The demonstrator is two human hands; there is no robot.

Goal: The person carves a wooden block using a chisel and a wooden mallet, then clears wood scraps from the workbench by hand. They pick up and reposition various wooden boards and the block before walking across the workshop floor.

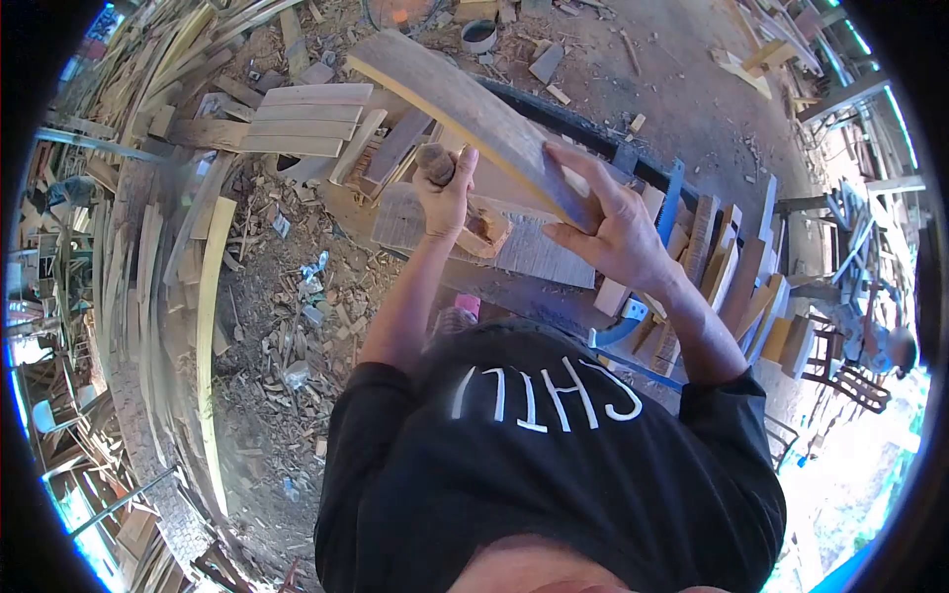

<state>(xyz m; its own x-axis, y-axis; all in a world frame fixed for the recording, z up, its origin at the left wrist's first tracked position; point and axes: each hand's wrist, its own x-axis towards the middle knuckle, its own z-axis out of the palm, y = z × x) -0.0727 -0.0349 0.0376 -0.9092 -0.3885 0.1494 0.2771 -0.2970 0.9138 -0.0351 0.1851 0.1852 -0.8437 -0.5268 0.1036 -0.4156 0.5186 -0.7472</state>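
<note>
Head view: plank (465, 104) raised above a weathered board (554, 254), right hand (625, 229) clamping its near end, thumb beneath; left hand (443, 201) curled round a rounded wooden piece (433, 160), contact with the plank unclear; step in hand looks like positioning the plank; next move probably calls for a steady right grip; long axis runs diagonally, far end pointing forward and left.

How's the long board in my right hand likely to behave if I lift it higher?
The board will likely stay stiff, being straight and fairly thick. It may dip at its far end, since the right hand is near the other. Flat faces make rolling unlikely.
</note>
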